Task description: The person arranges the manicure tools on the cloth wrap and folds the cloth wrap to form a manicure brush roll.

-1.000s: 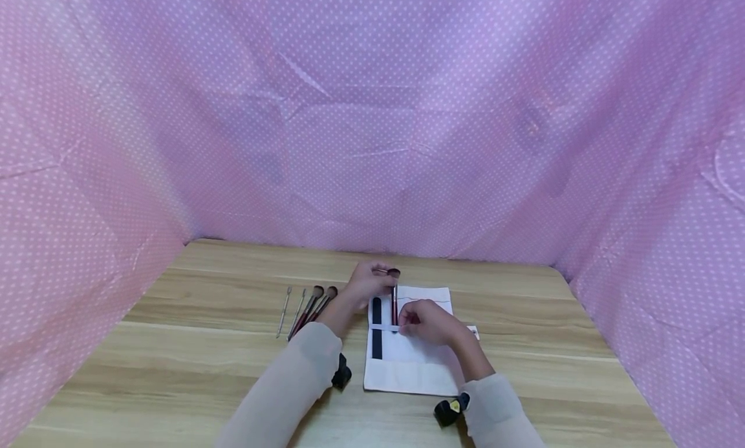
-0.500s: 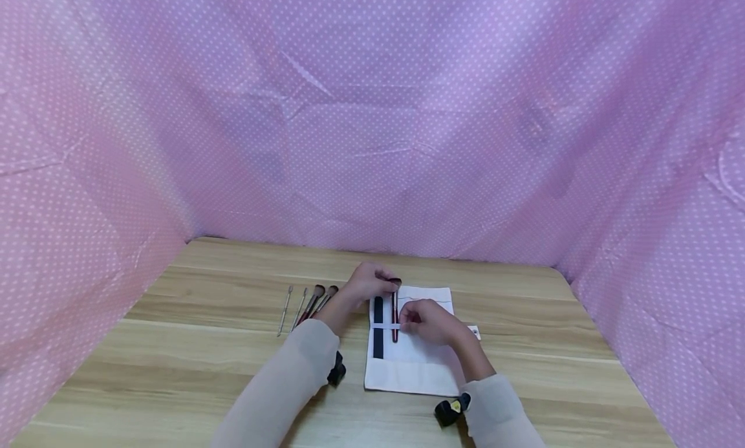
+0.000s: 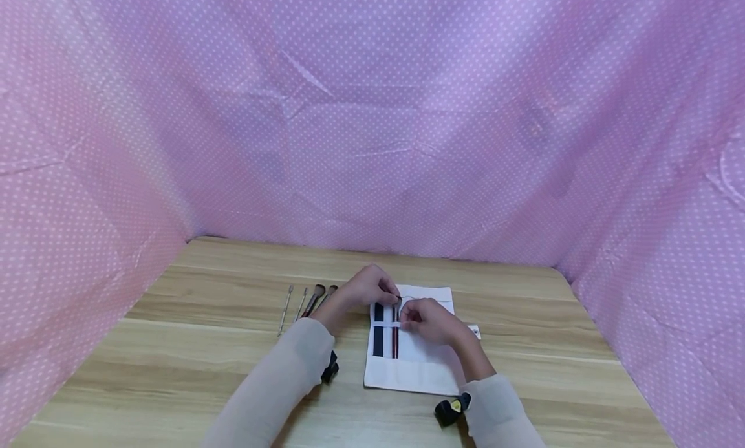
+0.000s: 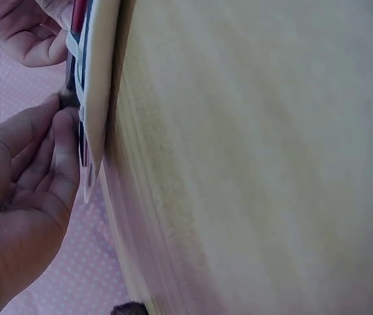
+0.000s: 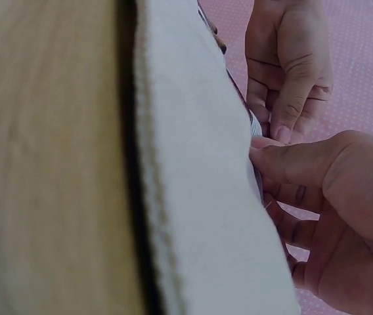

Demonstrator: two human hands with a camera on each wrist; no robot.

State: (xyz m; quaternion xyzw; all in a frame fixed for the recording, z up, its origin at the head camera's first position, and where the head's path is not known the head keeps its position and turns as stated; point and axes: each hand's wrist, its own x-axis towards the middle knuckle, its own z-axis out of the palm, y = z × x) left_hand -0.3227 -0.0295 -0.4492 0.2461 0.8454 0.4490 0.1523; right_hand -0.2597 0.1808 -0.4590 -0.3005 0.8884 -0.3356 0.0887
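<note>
A white fabric roll (image 3: 407,375) lies spread on the table, crossed by a pale elastic band (image 3: 381,324). My left hand (image 3: 372,285) pinches a makeup brush by its dark bristle end (image 4: 68,97). The dark red brush handle (image 3: 396,343) runs under the band, its tip near the roll's lower pocket. With thumb and fingertips, my right hand (image 3: 429,320) pinches the elastic band (image 5: 256,126) just right of the brush. Left of the brush, a flat black strip (image 3: 379,339) also lies under the band.
Left of the roll lie two more makeup brushes (image 3: 315,297), partly behind the left forearm, and two thin metal tools (image 3: 285,309). A small white tag (image 3: 475,331) sticks out at the roll's right. Pink dotted cloth (image 3: 372,176) surrounds the wooden table (image 3: 174,357).
The brush has slid toward me beneath the band, its handle tip now down by the lower pocket. My left hand has come down with it; the right hand has stayed in place.
</note>
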